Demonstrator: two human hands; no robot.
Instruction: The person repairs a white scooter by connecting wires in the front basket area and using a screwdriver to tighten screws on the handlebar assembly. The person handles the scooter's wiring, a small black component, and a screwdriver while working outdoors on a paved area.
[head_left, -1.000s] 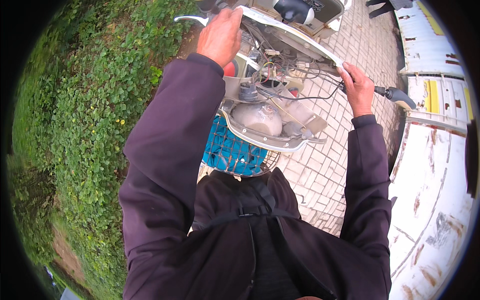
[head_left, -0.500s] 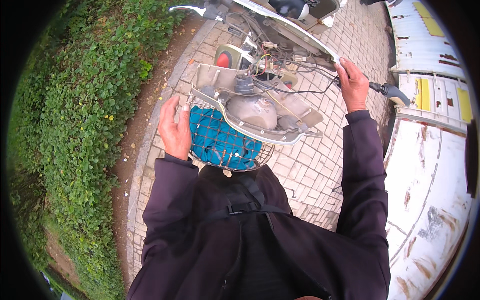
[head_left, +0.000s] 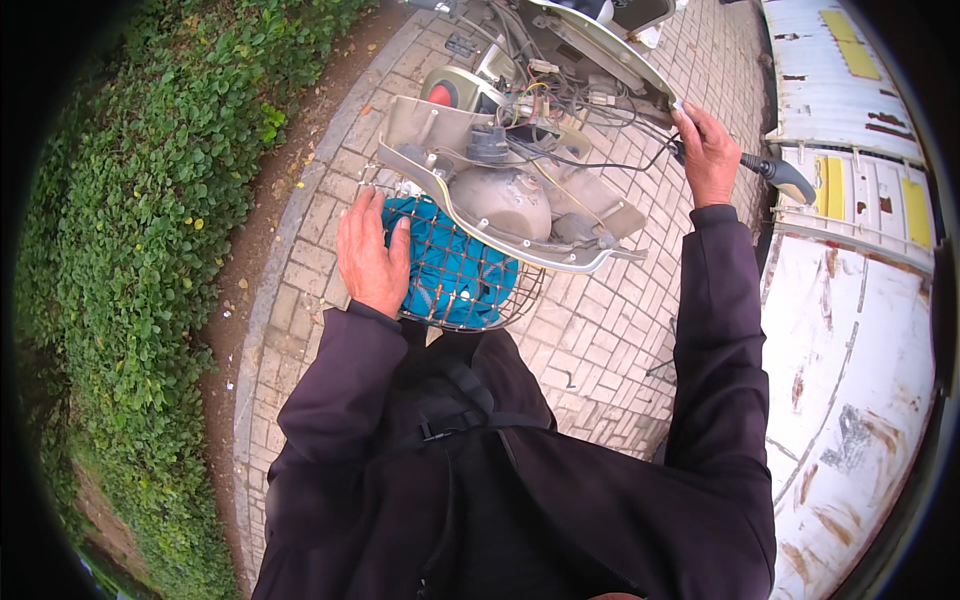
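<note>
My left hand point(head_left: 375, 255) lies along the left side of a rusty wire basket point(head_left: 530, 290), its fingers stretched out and holding nothing. Bundled teal cloth point(head_left: 450, 270) fills much of the basket. Beyond it a grey-beige scooter front cover point(head_left: 600, 215) is tipped toward me, inner side up, with the back of a round headlight point(head_left: 500, 203) in it. With thumb and fingers, my right hand point(head_left: 710, 155) pinches the right end of a pale-edged scooter panel point(head_left: 610, 60). Loose wiring point(head_left: 540, 100) hangs between the panel and the cover.
A handlebar grip point(head_left: 787, 182) sticks out just right of my right hand. At the right stands a rusty white metal body point(head_left: 830, 350) with yellow patches. A hedge point(head_left: 150, 250) and a kerb point(head_left: 290, 240) border the brick paving point(head_left: 600, 340) on the left.
My left hand has moved right, from just off the basket to against its side. The right hand keeps its hold on the panel. The whole view has shifted slightly.
</note>
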